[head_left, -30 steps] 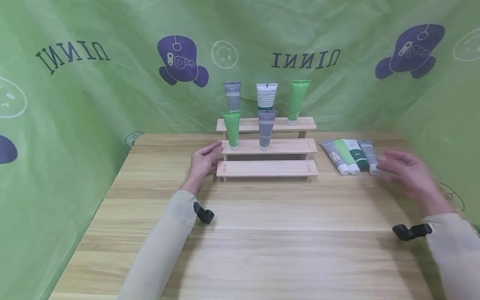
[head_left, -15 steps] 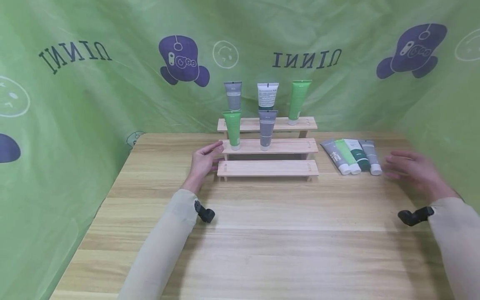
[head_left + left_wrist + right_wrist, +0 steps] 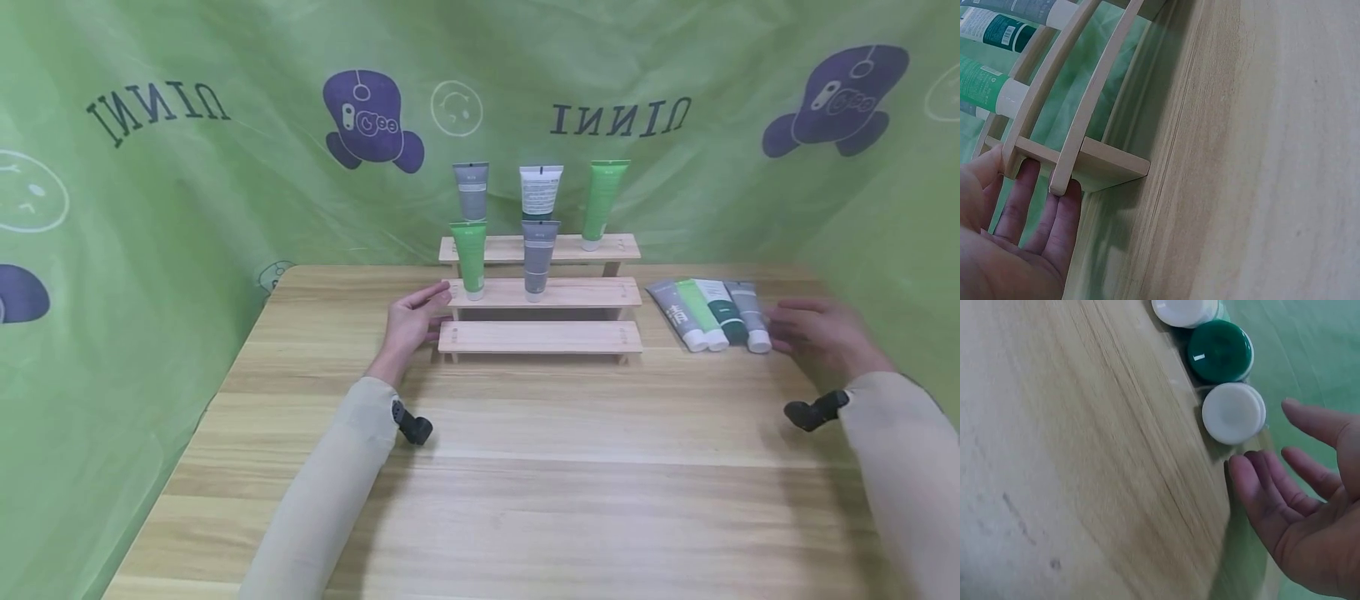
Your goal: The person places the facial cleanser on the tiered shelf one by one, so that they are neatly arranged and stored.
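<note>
I see left hand (image 3: pixel 407 327) gripping the left end of the rack (image 3: pixel 540 337), five tubes (image 3: pixel 538 258) standing rightward; right hand (image 3: pixel 828 333) loosely spread, holding nothing, just beside the nearest gray tube (image 3: pixel 748 310) (contents hidden).

The left hand (image 3: pixel 1010 259) holds the wooden rack (image 3: pixel 1087 112) at one end, near a white-capped green tube (image 3: pixel 984 86).

Both arms (image 3: pixel 322 492) stretch forward, left grip (image 3: pixel 407 327) pinching, right grip (image 3: pixel 828 332) relaxed (fingers (image 3: pixel 1252 487) loosely bent).
</note>
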The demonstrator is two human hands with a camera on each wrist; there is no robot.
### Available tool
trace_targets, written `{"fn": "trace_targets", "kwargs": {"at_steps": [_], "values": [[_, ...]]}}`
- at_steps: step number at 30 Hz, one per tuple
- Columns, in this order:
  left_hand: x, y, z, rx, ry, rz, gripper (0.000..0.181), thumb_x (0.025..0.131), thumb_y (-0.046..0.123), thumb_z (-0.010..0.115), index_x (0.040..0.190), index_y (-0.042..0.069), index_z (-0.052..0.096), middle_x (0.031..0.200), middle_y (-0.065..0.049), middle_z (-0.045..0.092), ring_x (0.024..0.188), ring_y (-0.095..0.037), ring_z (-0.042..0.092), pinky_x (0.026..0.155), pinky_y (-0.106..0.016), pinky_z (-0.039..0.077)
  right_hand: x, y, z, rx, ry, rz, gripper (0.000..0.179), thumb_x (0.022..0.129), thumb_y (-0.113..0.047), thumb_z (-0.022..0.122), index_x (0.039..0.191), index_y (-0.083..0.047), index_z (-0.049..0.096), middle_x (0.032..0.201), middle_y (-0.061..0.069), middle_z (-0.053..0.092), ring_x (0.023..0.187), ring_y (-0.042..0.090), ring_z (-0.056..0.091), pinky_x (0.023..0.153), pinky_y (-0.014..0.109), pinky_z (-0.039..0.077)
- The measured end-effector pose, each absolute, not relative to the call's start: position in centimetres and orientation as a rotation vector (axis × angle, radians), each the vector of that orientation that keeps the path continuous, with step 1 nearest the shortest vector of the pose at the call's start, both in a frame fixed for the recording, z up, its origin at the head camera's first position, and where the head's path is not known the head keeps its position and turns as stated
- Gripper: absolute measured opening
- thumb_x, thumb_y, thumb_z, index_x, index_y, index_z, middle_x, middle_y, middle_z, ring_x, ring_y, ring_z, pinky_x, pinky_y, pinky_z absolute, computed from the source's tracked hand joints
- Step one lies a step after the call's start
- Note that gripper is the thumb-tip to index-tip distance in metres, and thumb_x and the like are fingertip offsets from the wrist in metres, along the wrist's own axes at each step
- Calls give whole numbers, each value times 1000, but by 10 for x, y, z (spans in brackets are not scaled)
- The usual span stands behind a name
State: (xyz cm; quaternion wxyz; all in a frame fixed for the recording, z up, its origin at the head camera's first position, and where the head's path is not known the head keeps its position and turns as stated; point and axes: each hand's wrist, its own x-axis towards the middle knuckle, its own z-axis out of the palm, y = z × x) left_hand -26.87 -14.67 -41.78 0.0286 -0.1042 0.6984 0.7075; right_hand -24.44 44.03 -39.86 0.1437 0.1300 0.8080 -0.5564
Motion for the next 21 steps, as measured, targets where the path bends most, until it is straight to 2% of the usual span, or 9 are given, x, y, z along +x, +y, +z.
{"fn": "trace_targets", "kwargs": {"at_steps": [7,9,11,15,17,21], "values": [[-269,-147,-417,-315,2144,2197,37,92,29,76,127,20,71,130,-7,67,102,-34,71,76,-36,63,-250,437,-400,413,2408,-1526,80,101,-31,63,150,15,20,82,-18,65,79,2,64,76,27,61],[-269,-147,-417,-319,2140,2199,37,92,29,76,127,21,71,130,-7,67,102,-34,71,76,-36,63,-251,436,-399,431,2420,-1505,68,101,-30,63,144,13,32,80,-17,66,77,2,64,74,27,61],[-269,-147,-417,-318,2142,2196,37,92,29,76,127,21,71,131,-7,67,103,-34,71,76,-36,63,-251,435,-397,448,2420,-1496,52,101,-29,63,135,6,47,80,-15,66,77,3,64,73,27,61],[-268,-146,-417,-322,2141,2198,37,92,29,76,127,21,71,131,-7,67,103,-35,70,77,-38,63,-252,433,-395,487,2428,-1443,29,99,-34,66,116,-11,61,82,-12,67,78,6,64,72,28,59],[-268,-146,-417,-328,2139,2198,36,92,29,76,127,21,71,131,-7,67,104,-35,70,78,-39,63,-253,432,-395,481,2443,-1400,30,99,-36,66,116,-12,64,83,-12,66,77,7,63,71,27,59],[-267,-147,-417,-336,2140,2190,36,91,29,76,127,22,71,131,-7,66,104,-34,70,81,-40,62,-256,431,-396,450,2474,-1313,56,97,-43,66,131,1,59,84,-12,66,78,7,63,70,27,57]]}}
